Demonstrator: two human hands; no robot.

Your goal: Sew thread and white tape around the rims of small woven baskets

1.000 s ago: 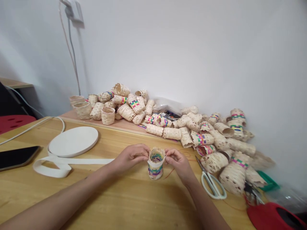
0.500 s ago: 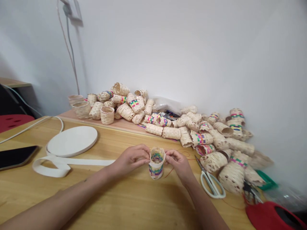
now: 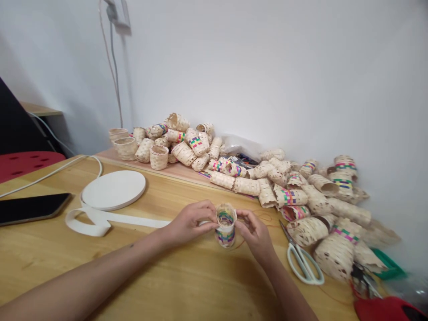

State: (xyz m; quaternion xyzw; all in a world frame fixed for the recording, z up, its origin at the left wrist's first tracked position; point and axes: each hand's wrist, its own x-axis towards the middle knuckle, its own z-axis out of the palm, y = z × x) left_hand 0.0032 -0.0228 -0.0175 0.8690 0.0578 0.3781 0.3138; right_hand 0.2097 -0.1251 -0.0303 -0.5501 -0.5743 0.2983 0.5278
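Note:
Both my hands hold a small woven bamboo cylinder (image 3: 226,225) upright above the wooden table, its bands of coloured strips showing inside and out. My left hand (image 3: 191,222) pinches its left side, and a white fabric strip (image 3: 133,219) runs from there across the table. That strip seems to wrap the cylinder's rim, though my fingers partly hide the join. My right hand (image 3: 254,234) grips the right side, with thin red thread (image 3: 264,218) lying on the table just beyond it.
A white round board (image 3: 113,190) sits inside a loop of the strip at left, near a black phone (image 3: 31,208) and white cable (image 3: 43,176). Several woven cylinders (image 3: 267,178) are heaped along the wall. White-handled scissors (image 3: 305,265) lie at right.
The whole scene has shifted right and slightly up in the view as my head moved. Both hands stay on the cylinder, with no clear change in grip.

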